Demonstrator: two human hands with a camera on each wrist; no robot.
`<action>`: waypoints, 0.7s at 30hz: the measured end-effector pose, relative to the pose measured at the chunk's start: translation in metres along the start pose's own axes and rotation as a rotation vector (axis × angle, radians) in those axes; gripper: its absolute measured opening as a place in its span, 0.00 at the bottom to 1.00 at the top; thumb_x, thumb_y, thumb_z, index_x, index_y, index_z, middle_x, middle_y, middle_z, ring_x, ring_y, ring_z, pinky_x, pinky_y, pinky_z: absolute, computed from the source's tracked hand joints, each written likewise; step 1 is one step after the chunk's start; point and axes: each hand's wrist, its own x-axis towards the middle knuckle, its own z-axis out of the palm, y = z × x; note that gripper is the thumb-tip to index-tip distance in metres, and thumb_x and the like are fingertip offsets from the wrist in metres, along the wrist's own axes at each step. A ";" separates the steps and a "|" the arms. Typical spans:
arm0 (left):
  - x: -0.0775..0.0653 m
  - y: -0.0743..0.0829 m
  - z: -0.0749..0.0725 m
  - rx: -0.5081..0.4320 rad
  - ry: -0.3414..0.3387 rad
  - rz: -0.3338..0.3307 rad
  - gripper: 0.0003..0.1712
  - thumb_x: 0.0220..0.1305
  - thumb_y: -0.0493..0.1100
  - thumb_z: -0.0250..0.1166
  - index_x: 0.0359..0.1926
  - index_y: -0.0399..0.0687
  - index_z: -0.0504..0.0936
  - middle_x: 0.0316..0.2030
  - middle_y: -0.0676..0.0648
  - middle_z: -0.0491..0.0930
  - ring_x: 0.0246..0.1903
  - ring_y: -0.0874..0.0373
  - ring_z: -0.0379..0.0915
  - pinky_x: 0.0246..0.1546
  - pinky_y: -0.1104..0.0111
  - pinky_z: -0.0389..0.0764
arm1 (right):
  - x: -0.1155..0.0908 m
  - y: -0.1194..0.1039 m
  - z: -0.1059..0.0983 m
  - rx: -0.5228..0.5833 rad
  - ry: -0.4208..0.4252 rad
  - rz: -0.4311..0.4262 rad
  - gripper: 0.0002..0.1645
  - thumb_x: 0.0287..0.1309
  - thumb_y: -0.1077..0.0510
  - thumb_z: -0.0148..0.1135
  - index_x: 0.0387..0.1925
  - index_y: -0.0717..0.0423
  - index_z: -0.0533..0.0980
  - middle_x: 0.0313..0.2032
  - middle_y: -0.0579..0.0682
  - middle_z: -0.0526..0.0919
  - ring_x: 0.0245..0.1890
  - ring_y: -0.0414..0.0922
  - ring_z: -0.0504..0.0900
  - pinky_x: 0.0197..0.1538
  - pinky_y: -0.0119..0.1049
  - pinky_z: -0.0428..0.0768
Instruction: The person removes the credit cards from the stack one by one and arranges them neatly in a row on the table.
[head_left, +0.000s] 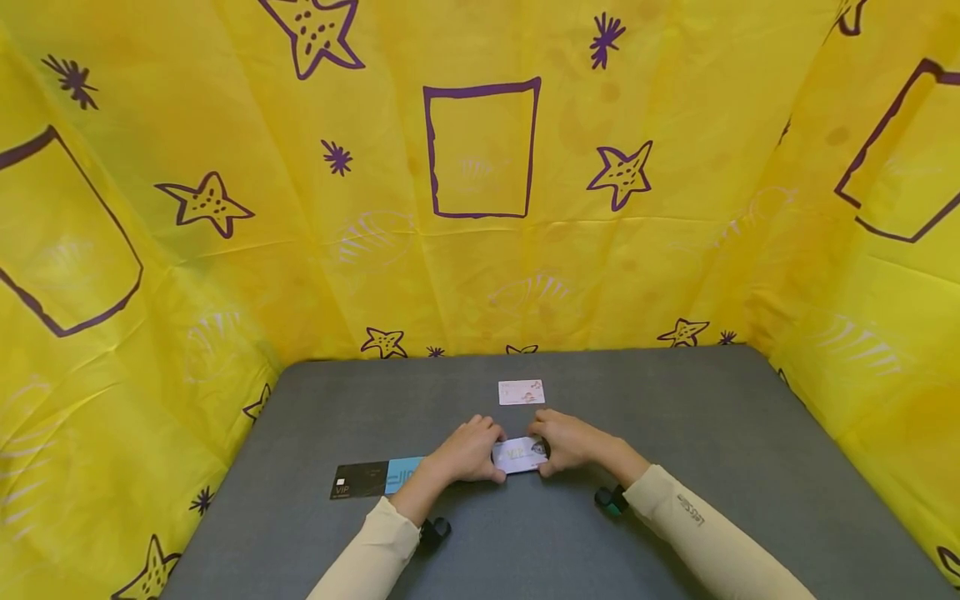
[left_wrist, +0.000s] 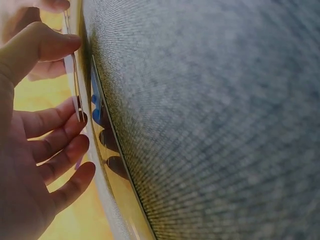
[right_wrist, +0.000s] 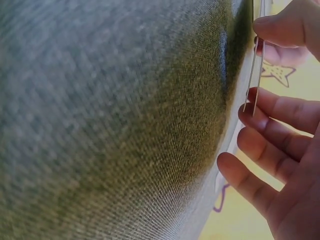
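Both hands hold a whitish plastic card (head_left: 521, 455) with gold lettering above the grey table. My left hand (head_left: 472, 450) pinches its left end between thumb and fingers; my right hand (head_left: 568, 439) pinches the right end. The right wrist view shows two thin card edges (right_wrist: 258, 75) lying close together, so a second card sits under the first. Beside the left hand, a black card (head_left: 363, 481) marked VIP and a blue card (head_left: 403, 471) lie on the table, the blue one partly hidden by that hand. In the left wrist view, a glossy card surface (left_wrist: 111, 145) reflects the fingers.
A pale card with small reddish figures (head_left: 521, 392) lies beyond the hands, towards the table's back edge. The grey table (head_left: 660, 400) is bounded by yellow cloth (head_left: 480, 275) with purple drawings at the back and sides. Each wrist wears a small black camera (head_left: 611, 502).
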 end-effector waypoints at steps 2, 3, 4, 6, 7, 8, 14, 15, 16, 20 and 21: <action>0.000 0.000 0.000 -0.002 -0.003 0.001 0.32 0.44 0.58 0.75 0.48 0.49 0.81 0.40 0.51 0.77 0.42 0.58 0.68 0.45 0.64 0.73 | 0.000 -0.001 0.000 -0.001 0.002 -0.005 0.29 0.37 0.51 0.75 0.45 0.57 0.80 0.33 0.44 0.71 0.32 0.37 0.67 0.35 0.28 0.68; 0.000 0.000 0.000 -0.003 -0.007 0.001 0.32 0.44 0.58 0.75 0.48 0.49 0.81 0.40 0.51 0.77 0.42 0.58 0.68 0.45 0.64 0.73 | -0.001 -0.001 0.000 -0.004 0.001 -0.006 0.29 0.36 0.51 0.75 0.44 0.57 0.80 0.33 0.44 0.71 0.33 0.37 0.67 0.36 0.28 0.68; 0.000 0.000 0.000 -0.006 -0.010 0.001 0.32 0.44 0.58 0.76 0.48 0.49 0.81 0.40 0.51 0.77 0.42 0.58 0.68 0.45 0.64 0.73 | -0.001 -0.001 0.000 -0.005 -0.002 -0.004 0.29 0.36 0.51 0.75 0.45 0.57 0.80 0.34 0.44 0.71 0.33 0.37 0.67 0.36 0.28 0.69; 0.000 0.001 0.000 -0.007 -0.015 0.001 0.32 0.44 0.57 0.76 0.49 0.49 0.80 0.40 0.51 0.77 0.42 0.58 0.68 0.46 0.64 0.73 | 0.000 0.000 0.001 -0.009 -0.007 -0.001 0.30 0.36 0.51 0.76 0.45 0.57 0.80 0.34 0.43 0.71 0.34 0.37 0.67 0.36 0.28 0.69; 0.000 0.002 0.000 -0.008 -0.019 0.000 0.32 0.44 0.57 0.76 0.49 0.49 0.80 0.41 0.51 0.77 0.42 0.58 0.68 0.46 0.64 0.73 | 0.000 0.001 0.002 -0.013 -0.011 0.002 0.30 0.36 0.51 0.76 0.45 0.57 0.80 0.34 0.43 0.70 0.34 0.37 0.67 0.36 0.28 0.69; -0.001 0.003 0.000 -0.007 -0.021 -0.001 0.31 0.44 0.57 0.76 0.49 0.48 0.80 0.41 0.51 0.77 0.42 0.58 0.68 0.46 0.64 0.73 | 0.000 0.001 0.003 -0.014 -0.013 0.003 0.30 0.36 0.50 0.76 0.45 0.57 0.80 0.34 0.43 0.70 0.34 0.37 0.67 0.37 0.28 0.69; -0.003 0.005 -0.002 -0.004 -0.040 -0.006 0.30 0.46 0.56 0.75 0.50 0.48 0.80 0.41 0.51 0.76 0.42 0.59 0.67 0.47 0.64 0.73 | 0.000 0.002 0.006 -0.024 -0.021 0.003 0.29 0.38 0.50 0.76 0.45 0.56 0.80 0.33 0.42 0.69 0.34 0.37 0.66 0.36 0.28 0.68; -0.003 0.005 -0.002 -0.004 -0.043 -0.006 0.30 0.47 0.56 0.75 0.50 0.48 0.80 0.42 0.51 0.76 0.42 0.59 0.67 0.47 0.64 0.72 | 0.000 0.002 0.006 -0.024 -0.022 0.004 0.29 0.38 0.50 0.76 0.45 0.56 0.80 0.33 0.42 0.69 0.34 0.37 0.66 0.36 0.28 0.68; -0.003 0.005 -0.002 -0.003 -0.045 -0.006 0.30 0.47 0.56 0.75 0.50 0.49 0.80 0.42 0.51 0.76 0.42 0.59 0.67 0.47 0.64 0.72 | 0.000 0.002 0.006 -0.023 -0.023 0.005 0.28 0.38 0.50 0.76 0.45 0.56 0.80 0.33 0.42 0.69 0.34 0.37 0.66 0.36 0.28 0.68; -0.003 0.005 -0.002 -0.004 -0.047 -0.005 0.30 0.47 0.56 0.75 0.50 0.49 0.80 0.41 0.51 0.76 0.42 0.59 0.66 0.47 0.64 0.72 | 0.000 0.002 0.006 -0.028 -0.021 -0.001 0.28 0.39 0.50 0.76 0.45 0.56 0.80 0.33 0.42 0.68 0.34 0.37 0.66 0.37 0.29 0.69; -0.003 0.005 -0.002 -0.004 -0.047 -0.004 0.30 0.48 0.56 0.75 0.50 0.49 0.80 0.42 0.51 0.76 0.42 0.58 0.67 0.47 0.64 0.72 | -0.001 0.003 0.006 -0.027 -0.018 -0.008 0.28 0.39 0.50 0.77 0.45 0.56 0.80 0.33 0.43 0.69 0.34 0.37 0.66 0.37 0.29 0.69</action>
